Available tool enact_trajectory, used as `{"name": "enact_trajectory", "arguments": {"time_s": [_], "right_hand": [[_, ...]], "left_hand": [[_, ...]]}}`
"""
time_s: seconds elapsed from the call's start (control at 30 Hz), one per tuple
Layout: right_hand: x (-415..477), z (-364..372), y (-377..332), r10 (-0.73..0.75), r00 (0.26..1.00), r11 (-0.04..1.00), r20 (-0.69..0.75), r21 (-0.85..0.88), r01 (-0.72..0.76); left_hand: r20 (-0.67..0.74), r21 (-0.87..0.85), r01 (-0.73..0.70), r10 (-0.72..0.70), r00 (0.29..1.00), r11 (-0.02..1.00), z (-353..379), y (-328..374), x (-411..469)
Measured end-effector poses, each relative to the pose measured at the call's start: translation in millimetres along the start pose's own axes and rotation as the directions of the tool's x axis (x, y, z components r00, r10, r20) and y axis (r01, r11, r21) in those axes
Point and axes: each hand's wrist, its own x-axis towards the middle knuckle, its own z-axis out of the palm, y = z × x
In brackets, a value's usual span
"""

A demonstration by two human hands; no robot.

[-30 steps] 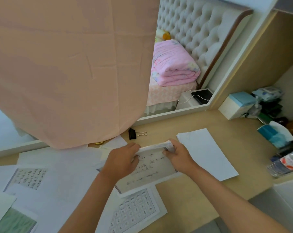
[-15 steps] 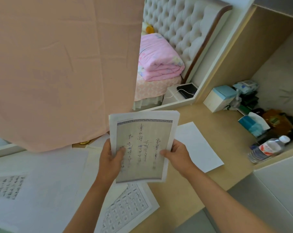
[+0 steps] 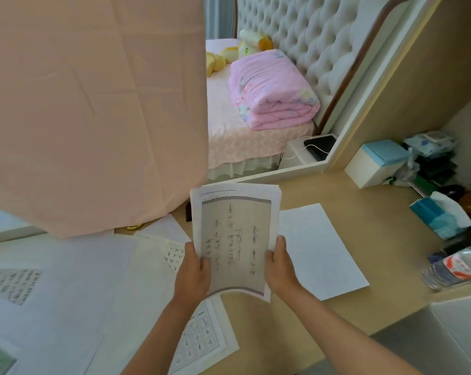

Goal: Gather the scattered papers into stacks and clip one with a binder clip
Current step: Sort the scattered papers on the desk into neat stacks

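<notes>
Wooden desk [image 3: 377, 239], left hand [image 3: 192, 274] and right hand [image 3: 280, 269] gripping raised paper stack [image 3: 235, 239] by its sides

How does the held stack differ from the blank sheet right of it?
The held stack is above the desk, gripped by the left hand and right hand; the blank sheet lies flat on it. The stack's top page is printed; the sheet is plain white. Both are paper.

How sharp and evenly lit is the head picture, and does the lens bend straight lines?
Head view: soft, even daylight, no hard shadows; writing on the held paper stack is blurred; desk edges look nearly straight, so little bending shows.
</notes>
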Motion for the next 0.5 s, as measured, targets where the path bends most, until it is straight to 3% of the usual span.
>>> {"name": "enact_trajectory", "arguments": {"time_s": [0.17, 0.37, 0.5], "right_hand": [[54.5, -68.3, 20.1, 0.045, 0.998, 0.999, 0.047, -0.025, -0.044], [104.9, -144.9, 70.3, 0.140, 0.988, 0.987, 0.065, -0.082, -0.135], [125.7, -175.0, 109.5, 0.203, 0.979, 0.969, 0.031, -0.150, -0.196]], "left_hand": [[0.117, 0.028, 0.172, -0.174, 0.978, 0.985, 55.0, 54.6, 18.5], [0.262, -0.043, 0.437, -0.412, 0.872, 0.898, 152.9, 103.0, 34.6], [0.311, -0.023, 0.528, -0.496, 0.811, 0.849, 204.6, 112.1, 39.1]]}}
